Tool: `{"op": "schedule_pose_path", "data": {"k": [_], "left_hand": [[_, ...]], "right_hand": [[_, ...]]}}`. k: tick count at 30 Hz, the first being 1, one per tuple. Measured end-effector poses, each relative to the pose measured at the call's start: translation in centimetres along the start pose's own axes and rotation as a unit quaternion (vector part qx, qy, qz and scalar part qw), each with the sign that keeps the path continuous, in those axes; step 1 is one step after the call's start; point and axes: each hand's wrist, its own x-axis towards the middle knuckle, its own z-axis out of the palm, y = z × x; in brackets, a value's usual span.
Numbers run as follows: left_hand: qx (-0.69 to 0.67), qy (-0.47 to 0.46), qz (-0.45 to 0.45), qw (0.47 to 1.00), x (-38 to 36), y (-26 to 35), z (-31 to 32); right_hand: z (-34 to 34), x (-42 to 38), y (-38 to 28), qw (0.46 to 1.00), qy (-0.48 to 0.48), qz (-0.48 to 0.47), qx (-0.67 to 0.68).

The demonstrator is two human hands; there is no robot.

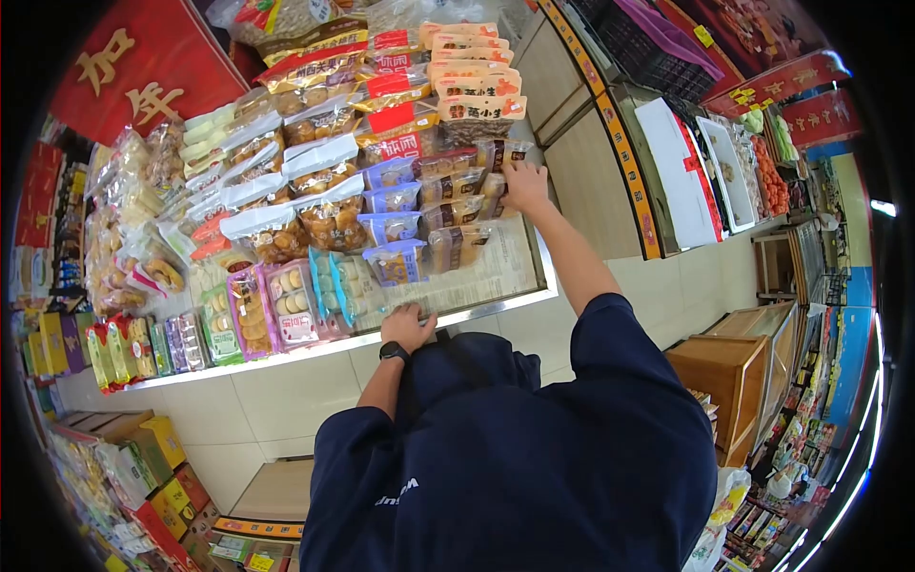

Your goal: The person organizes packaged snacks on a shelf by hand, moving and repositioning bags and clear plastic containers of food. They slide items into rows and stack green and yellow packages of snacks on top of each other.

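My right hand [526, 187] reaches to the right end of the display table, its fingers on a small clear-and-brown snack pack [493, 195] at the edge of the rows. Just left of it lie more brown packs [452, 212] in a column, then blue-topped packs [393, 229]. Above my right hand is a stack of orange-topped bags [481, 107]. My left hand [408, 327], with a black watch on the wrist, rests at the table's near edge, fingers spread on the surface beside a light-blue pack [357, 286].
Bags of baked snacks [262, 229] fill the table's left and middle. The metal table edge [496, 307] runs in front of me. At the right stand a cabinet [610, 162] with a white foam box [729, 172] and a wooden crate [729, 377]. Boxes [172, 496] are stacked lower left.
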Motion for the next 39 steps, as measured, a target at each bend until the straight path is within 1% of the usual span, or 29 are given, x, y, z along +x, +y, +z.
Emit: {"op": "schedule_pose_path", "data": {"k": [3,6,9,12,13,15,16,18,19,20,22,24,25,28,31,34,35,36,38,39], "left_hand": [[-0.004,-0.017,-0.014,1.000,-0.2,-0.1,0.2],[-0.013,-0.019,-0.014,1.000,-0.2,-0.2,0.1],[-0.014,-0.021,-0.015,1.000,-0.1,0.0,-0.2],[-0.009,-0.024,-0.018,1.000,-0.1,0.2,-0.3],[-0.007,-0.024,-0.018,1.000,-0.1,0.1,-0.2],[-0.005,0.007,-0.003,1.000,-0.3,-0.1,0.2],[-0.004,0.023,0.004,1.000,-0.2,-0.1,0.3],[-0.006,-0.006,-0.004,1.000,-0.1,-0.2,0.1],[-0.006,-0.021,-0.009,1.000,-0.1,-0.1,0.0],[-0.006,-0.017,-0.007,1.000,-0.1,0.0,0.0],[-0.001,-0.010,-0.002,1.000,-0.2,0.0,-0.1],[0.004,0.016,0.009,1.000,-0.2,-0.2,0.2],[0.006,0.030,0.015,0.999,-0.1,-0.1,0.2],[-0.108,-0.049,-0.020,0.993,0.5,0.3,-0.1],[-0.166,-0.098,0.120,0.974,2.1,0.9,1.9],[-0.206,-0.077,0.147,0.964,3.3,3.8,3.8],[-0.215,-0.138,0.108,0.961,3.8,4.4,3.9],[-0.228,-0.140,0.088,0.960,4.2,4.9,4.0],[-0.252,-0.144,0.049,0.956,4.7,5.5,3.9],[-0.280,-0.140,0.053,0.948,4.8,5.0,4.5]], "right_hand": [[0.7,-1.4,0.0,0.999,-0.018,0.035,0.001],[1.0,-2.8,1.9,0.996,0.067,-0.010,0.052],[-2.4,-4.2,3.4,0.988,-0.009,0.092,0.127],[-5.3,-6.8,4.8,0.991,0.012,0.108,0.083],[-6.3,-7.9,4.8,0.994,-0.013,0.091,0.065],[-7.6,-10.3,4.7,0.996,-0.062,0.056,0.031],[-7.4,-11.4,4.1,0.997,-0.063,0.018,0.030],[-6.2,-13.5,1.6,0.996,-0.065,-0.060,0.029],[-5.0,-14.3,0.3,0.991,-0.056,-0.101,0.060],[-3.7,-14.8,-1.1,0.985,-0.048,-0.141,0.092],[-1.6,-14.9,-4.6,0.978,-0.055,-0.183,0.084],[-1.2,-14.9,-7.8,0.975,-0.035,-0.201,0.085],[-0.3,-14.5,-8.9,0.976,-0.024,-0.194,0.092],[2.0,-13.2,-10.2,0.977,0.013,-0.188,0.103],[2.7,-13.2,-10.1,0.971,0.048,-0.207,0.110],[1.8,-13.3,-9.0,0.961,0.076,-0.227,0.139],[1.4,-13.2,-8.3,0.955,0.085,-0.234,0.161],[0.8,-13.0,-7.7,0.949,0.094,-0.241,0.183],[-0.8,-11.1,-5.5,0.937,0.081,-0.240,0.240],[-1.5,-9.6,-4.2,0.930,0.074,-0.240,0.269]]}}
